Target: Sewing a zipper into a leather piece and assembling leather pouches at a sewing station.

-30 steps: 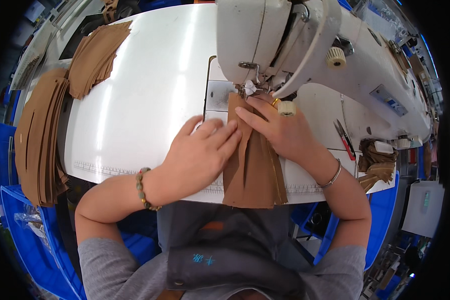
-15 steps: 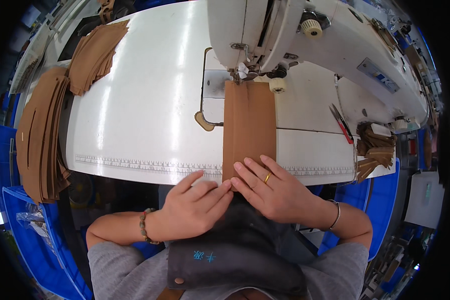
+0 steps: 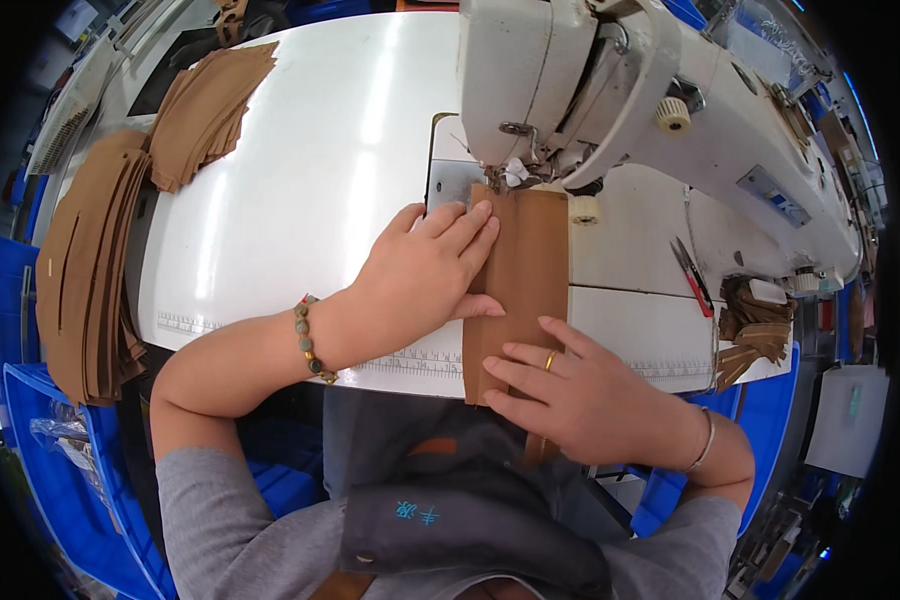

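Note:
A brown strip of material [image 3: 521, 255] lies flat under the needle area of a white sewing machine [image 3: 515, 80], its near end reaching the table's front edge. My left hand [image 3: 420, 275] rests with fingers stretched out along the strip's left edge, close below the presser foot [image 3: 495, 182], the thumb lying on the strip's middle. My right hand [image 3: 580, 395] has its fingers spread over the near end of the strip, at the front edge. Neither hand grips the strip.
The white table [image 3: 310, 150] carries two brown stacks at left [image 3: 85, 270] [image 3: 210, 110], red-handled snips [image 3: 695, 280] and small brown pieces [image 3: 755, 325] at right. Blue bins [image 3: 50, 470] stand below on both sides; a dark apron [image 3: 450, 530] covers my front.
Since half a second ago my left hand has moved up along the strip toward the needle; my right hand stays at the near end. A second ago both hands were nearer the needle.

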`<state>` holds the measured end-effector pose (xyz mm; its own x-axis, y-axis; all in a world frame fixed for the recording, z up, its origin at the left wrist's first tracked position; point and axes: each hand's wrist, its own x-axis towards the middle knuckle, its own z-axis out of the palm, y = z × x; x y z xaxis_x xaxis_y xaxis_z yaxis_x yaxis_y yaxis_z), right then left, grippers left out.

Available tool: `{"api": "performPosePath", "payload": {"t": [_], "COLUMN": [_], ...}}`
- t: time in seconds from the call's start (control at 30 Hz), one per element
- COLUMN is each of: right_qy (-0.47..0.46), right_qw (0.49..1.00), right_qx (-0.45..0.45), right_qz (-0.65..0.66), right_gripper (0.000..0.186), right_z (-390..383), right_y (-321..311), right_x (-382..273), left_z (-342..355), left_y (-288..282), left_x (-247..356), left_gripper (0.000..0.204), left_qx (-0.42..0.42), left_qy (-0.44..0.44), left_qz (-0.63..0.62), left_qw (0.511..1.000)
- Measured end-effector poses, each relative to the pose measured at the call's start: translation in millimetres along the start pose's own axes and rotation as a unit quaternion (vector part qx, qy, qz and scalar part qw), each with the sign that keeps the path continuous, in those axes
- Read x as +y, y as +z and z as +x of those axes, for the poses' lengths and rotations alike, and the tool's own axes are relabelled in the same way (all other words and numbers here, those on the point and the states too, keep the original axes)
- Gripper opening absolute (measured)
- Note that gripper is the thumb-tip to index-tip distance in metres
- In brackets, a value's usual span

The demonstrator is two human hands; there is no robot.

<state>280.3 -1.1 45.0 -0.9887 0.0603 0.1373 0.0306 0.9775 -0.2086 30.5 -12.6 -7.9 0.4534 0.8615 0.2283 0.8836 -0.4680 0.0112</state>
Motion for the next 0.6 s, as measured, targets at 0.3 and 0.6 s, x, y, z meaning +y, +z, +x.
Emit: {"api": "performPosePath", "payload": {"t": [0.3, 0.6], "right_qy": [0.063, 0.022], "right_qw": [0.961, 0.956], "right_qx": [0.153, 0.261], "right_qz": [-0.224, -0.136], "right_gripper": [0.027, 0.025], "right_z": [31.2, 29.2], "right_y": [0.9, 40.4], "right_x": [50.0, 82.6], "left_z": [-4.2, -5.1], "left_y": [2.6, -0.1], "left_x": [1.0, 2.1], "left_gripper": [0.081, 0.081], "left_qx": [0.000, -0.021], "left_qy": [-0.014, -0.023], "left_qz": [-0.009, -0.017], "left_qw": [1.000, 0.999]}}
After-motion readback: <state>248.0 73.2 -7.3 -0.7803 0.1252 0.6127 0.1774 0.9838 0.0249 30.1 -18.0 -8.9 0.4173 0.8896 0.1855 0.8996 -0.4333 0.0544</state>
